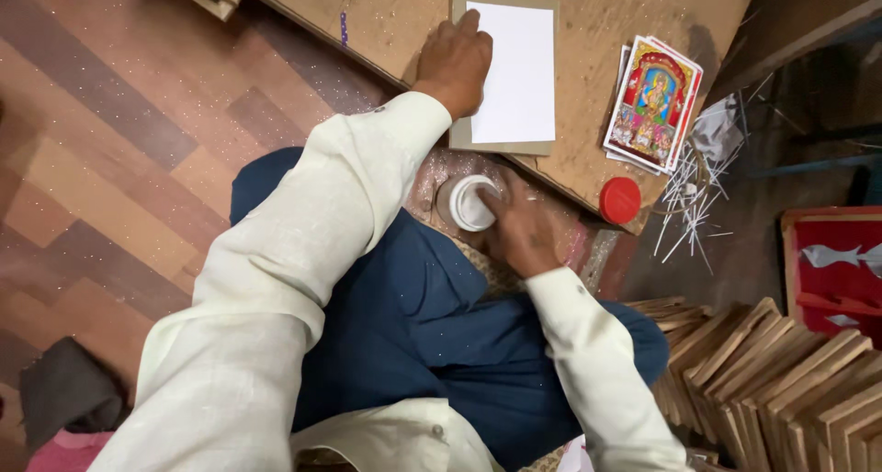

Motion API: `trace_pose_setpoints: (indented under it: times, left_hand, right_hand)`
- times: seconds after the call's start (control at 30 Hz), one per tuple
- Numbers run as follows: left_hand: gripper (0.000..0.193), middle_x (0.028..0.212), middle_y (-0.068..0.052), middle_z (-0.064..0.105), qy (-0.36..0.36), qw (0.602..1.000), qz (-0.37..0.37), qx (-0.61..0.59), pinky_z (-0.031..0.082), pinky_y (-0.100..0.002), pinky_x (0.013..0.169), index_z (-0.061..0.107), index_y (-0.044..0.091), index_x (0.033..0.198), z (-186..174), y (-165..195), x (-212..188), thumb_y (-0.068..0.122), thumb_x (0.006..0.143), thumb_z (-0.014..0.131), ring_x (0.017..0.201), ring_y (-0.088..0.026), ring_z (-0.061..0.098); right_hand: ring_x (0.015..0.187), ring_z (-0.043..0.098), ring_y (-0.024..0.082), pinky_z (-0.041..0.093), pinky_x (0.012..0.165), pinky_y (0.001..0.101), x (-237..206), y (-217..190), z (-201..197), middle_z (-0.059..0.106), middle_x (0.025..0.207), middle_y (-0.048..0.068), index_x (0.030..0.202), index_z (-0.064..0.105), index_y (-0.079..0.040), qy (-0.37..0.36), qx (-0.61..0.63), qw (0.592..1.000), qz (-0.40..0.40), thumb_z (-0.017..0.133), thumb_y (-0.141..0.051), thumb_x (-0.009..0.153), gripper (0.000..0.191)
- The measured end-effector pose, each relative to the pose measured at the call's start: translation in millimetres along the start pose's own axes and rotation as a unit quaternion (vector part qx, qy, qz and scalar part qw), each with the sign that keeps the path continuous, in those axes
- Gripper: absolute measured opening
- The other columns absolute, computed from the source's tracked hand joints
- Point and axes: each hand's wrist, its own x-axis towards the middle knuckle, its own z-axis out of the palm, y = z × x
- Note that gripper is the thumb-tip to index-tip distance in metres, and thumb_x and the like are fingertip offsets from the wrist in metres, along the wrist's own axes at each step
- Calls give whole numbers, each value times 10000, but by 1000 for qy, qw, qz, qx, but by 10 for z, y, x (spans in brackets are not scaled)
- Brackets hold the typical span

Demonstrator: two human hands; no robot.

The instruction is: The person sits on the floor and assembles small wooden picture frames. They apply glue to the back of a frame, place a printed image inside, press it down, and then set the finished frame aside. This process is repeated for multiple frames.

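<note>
The left hand (455,63) lies in the upper middle of the frame, flat on the left edge of a white sheet (514,73); its grip is released, with the fingers stretched and pressing down, holding nothing. The sheet lies on a grey board (501,143), which is a little bigger, and the board rests on a low wooden surface (588,160) that fills the top of the frame. The right hand (519,229) is in the middle of the frame, just below the edge of the surface, above the person's lap. Its fingers touch a small white jar (464,203), which is open and shows white content; whether the grip grasps the jar or only dips into it, I cannot tell. A red lid (620,199) lies at the edge of the surface, to the right of the jar and apart from it. Further up on the right, a small pile of colourful picture cards (654,100) lies on the surface. Thin white strips (689,210) are scattered to the right of the lid. In the lower right of the frame stands a stack of wooden frames (781,380), and a red box (831,261) is above it. The floor (110,160) on the left is of wood planks.
</note>
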Motion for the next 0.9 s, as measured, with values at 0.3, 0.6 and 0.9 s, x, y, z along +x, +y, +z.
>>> trace_pose_setpoints:
  times: [0.3, 0.6, 0.9]
  left_hand:
    - [566, 1411, -120, 495, -70, 997, -43, -1, 448, -406, 1079, 646, 6, 1218, -175, 54, -15, 4, 676, 812, 1248, -359, 521]
    - [454, 1423, -177, 475, 5, 999, -23, 23, 479, -442, 1034, 672, -32, 1183, -39, 16, 30, 40, 759, 819, 1206, -384, 554]
    - [760, 1377, -177, 443, 13, 997, -67, 24, 514, -457, 938, 580, -16, 1254, -170, 159, -149, 141, 597, 928, 1222, -399, 514]
  right_hand:
    - [1293, 632, 245, 474, 1134, 353, 683, 500, -463, 676, 1358, 150, 1246, 700, 22, 211, 408, 888, -19, 585, 86, 893, 376]
    - [1184, 666, 340, 522, 1031, 389, 1199, 445, -193, 676, 1272, 187, 1214, 729, -21, 278, 191, 941, -38, 648, -36, 967, 261]
    - [1318, 529, 380, 425, 1140, 433, 1147, 464, -38, 497, 1411, 211, 1412, 667, -66, 256, 170, 945, -107, 638, -118, 1065, 352]
